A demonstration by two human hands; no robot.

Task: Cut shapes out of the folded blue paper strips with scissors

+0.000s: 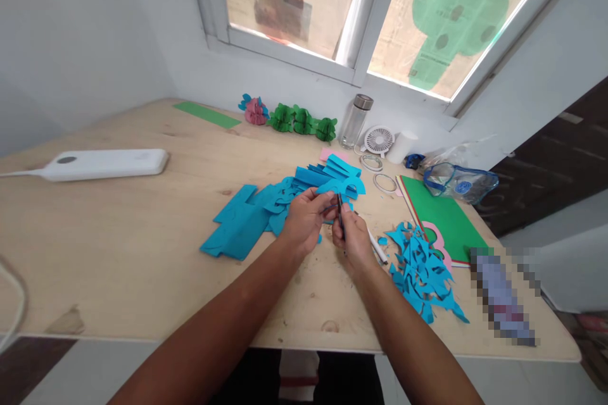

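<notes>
Over the middle of the table, my left hand [304, 216] pinches a piece of blue paper [331, 186] between thumb and fingers. My right hand [355, 237] is closed around dark scissors [340, 209], whose blades point up and away at the paper's edge. Their handles are mostly hidden by my fingers. Behind and left of my hands lie folded and cut blue paper pieces [244, 221] in a loose pile. A white marker [379, 248] rests just right of my right hand. Farther right is a heap of blue paper scraps [420, 272].
Green paper sheets [441, 218] lie at the right, with a pink paper cutout [436, 243] on them. Along the wall stand green paper honeycomb shapes [303, 121], a glass bottle [355, 123] and a small fan [379, 140]. A white power strip [109, 164] sits left.
</notes>
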